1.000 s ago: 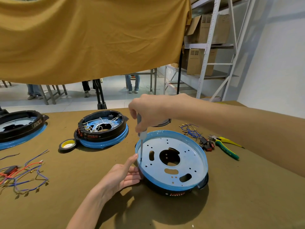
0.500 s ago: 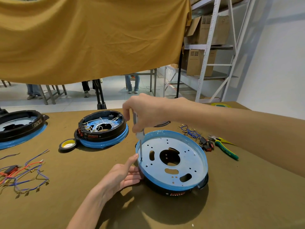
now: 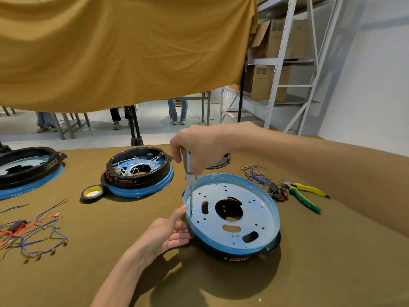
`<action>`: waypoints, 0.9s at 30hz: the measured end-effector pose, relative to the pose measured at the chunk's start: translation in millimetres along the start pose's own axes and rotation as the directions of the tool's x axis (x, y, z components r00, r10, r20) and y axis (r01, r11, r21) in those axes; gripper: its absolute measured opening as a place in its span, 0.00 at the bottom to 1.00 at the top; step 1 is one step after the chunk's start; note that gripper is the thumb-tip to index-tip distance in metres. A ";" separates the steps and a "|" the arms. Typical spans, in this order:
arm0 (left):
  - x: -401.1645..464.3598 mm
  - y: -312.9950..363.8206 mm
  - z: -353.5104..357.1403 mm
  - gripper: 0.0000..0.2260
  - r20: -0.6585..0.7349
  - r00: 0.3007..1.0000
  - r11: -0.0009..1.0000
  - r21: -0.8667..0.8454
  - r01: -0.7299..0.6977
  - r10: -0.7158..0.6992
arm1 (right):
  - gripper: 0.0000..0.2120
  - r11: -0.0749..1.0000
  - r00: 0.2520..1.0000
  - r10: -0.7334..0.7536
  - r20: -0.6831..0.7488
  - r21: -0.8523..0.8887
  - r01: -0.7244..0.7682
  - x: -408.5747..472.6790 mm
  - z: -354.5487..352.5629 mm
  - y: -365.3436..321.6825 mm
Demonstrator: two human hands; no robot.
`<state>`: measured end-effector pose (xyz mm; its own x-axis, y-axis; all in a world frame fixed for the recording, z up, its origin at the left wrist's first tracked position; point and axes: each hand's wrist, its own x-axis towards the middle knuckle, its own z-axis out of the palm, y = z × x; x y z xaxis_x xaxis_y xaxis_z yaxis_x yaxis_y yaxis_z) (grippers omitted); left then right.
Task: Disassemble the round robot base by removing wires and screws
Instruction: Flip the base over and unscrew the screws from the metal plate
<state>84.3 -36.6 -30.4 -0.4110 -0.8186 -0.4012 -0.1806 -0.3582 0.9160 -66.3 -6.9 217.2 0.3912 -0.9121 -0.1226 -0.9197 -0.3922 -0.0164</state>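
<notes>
The base lies near the middle of the table, blue plate up and tilted, with the right hand curled round the handle of an upright screwdriver whose tip sits on the plate's left edge. The left hand rests against the base's left rim, fingers straight and relaxed, thumb up beside the shaft. Far left are a second base full of white wires, a third base and tape; loose wires lie near left, and pliers with cut wires lie right.
</notes>
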 end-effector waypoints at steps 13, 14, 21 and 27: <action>-0.1 -0.8 -0.9 0.44 0.008 1.000 1.000 0.002 0.009 -0.009 | 0.18 0.996 0.997 -0.032 -0.072 0.079 0.038 -1.8 4.8 -0.6; -0.3 -0.2 -0.9 0.45 0.007 1.000 1.000 0.002 0.016 -0.016 | 0.20 0.993 0.998 -0.053 -0.046 0.105 0.058 -2.4 4.7 -1.2; -4.6 2.1 2.1 0.44 0.007 1.000 1.000 0.006 0.007 -0.007 | 0.28 0.968 0.971 0.090 -0.221 -0.209 -0.137 4.6 11.7 -5.1; -7.0 4.3 3.6 0.42 -0.005 1.000 1.000 -0.001 -0.003 0.003 | 0.14 1.000 1.000 0.016 0.014 -0.013 -0.015 0.9 -1.7 -1.3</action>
<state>83.2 -30.8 -23.7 -0.4073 -0.8216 -0.3989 -0.1787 -0.3566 0.9170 -64.7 -7.4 218.9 0.3763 -0.9164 -0.1363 -0.9251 -0.3797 -0.0012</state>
